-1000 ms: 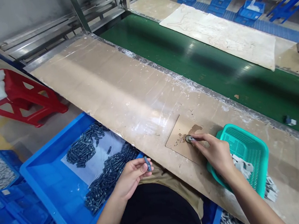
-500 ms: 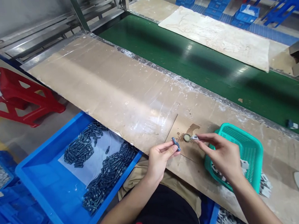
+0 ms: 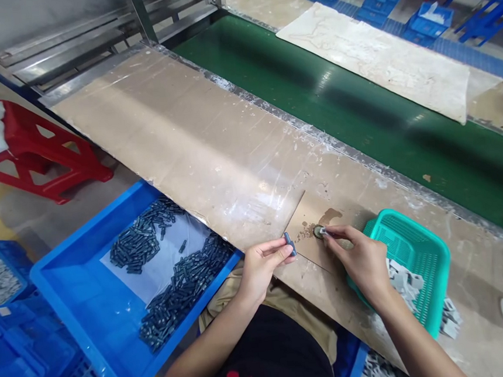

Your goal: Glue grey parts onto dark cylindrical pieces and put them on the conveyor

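Between the thumb and fingers of my left hand is a small dark blue-grey cylindrical part, held above the table's near edge. My right hand pinches a small light grey plastic piece at a small round dish; I cannot tell whether the piece touches what is in it. The dish sits on a brown board with wet stains around it. Right of my right hand stands a green basket holding similar light grey pieces.
A blue tray at the left holds many dark cylindrical parts and a white sheet. Loose grey pieces lie beside the basket. Beyond the table runs a green conveyor belt. A red stool stands at the far left.
My right hand has moved left, bringing the light grey piece from beside the round dish to over it. My left hand keeps hold of the dark part. The whole view has shifted slightly.
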### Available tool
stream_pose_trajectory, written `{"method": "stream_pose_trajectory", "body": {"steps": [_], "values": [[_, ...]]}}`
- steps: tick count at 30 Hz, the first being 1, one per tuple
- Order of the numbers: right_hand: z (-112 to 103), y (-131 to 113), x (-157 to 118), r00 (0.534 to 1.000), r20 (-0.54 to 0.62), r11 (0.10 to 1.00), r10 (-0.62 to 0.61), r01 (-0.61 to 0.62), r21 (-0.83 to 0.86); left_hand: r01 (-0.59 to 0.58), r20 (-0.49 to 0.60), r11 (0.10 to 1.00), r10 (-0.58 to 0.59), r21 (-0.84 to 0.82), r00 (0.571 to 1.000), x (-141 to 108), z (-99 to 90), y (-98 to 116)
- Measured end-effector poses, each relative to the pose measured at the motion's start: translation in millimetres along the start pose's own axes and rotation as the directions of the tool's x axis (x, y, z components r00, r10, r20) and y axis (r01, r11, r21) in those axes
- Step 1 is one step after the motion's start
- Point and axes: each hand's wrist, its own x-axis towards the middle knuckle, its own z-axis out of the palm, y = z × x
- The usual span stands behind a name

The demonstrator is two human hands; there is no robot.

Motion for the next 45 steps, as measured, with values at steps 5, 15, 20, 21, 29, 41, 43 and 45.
{"method": "stream_pose_trajectory", "body": {"steps": [5,15,20,21,29,41,43,45], "values": [[1.8,1.5,0.2,1.0,0.01,1.0,-0.001,0.001,-0.013,0.018,0.024,0.999,-0.019,0.028,1.0,-1.1,2.1,-2.0],[-20.4,-25.5,-7.4,0.945,0.065,0.776,0.321,-0.302,0.554,0.056,0.076,0.998,-0.053,-0.037,0.996,3.8,16.5,-12.3],[-29.2,-41.8,-14.0,0.913,0.185,0.639,0.364,-0.389,0.664,0.078,0.119,0.995,-0.071,-0.055,0.99,3.1,28.9,-10.7],[-29.3,-43.4,-14.8,0.911,0.191,0.629,0.366,-0.393,0.671,0.077,0.125,0.996,-0.07,-0.051,0.99,2.4,30.4,-9.8],[-30.3,-50.1,-15.0,0.911,0.24,0.652,0.336,-0.409,0.638,-0.025,0.131,1.0,0.024,0.009,0.991,-2.8,34.4,-7.3],[-28.8,-32.4,8.6,0.909,0.327,0.692,0.259,-0.411,0.593,-0.283,0.279,0.912,0.2,0.297,0.939,2.0,38.1,9.0],[-38.2,-13.4,30.3,0.932,0.226,0.764,0.285,-0.363,0.534,-0.358,0.303,0.866,0.257,0.35,0.918,-2.0,35.0,23.5],[-52.5,15.7,58.6,0.942,0.01,0.855,0.336,-0.309,0.416,-0.42,0.224,0.802,0.356,0.425,0.907,-7.7,24.0,38.3]]}}
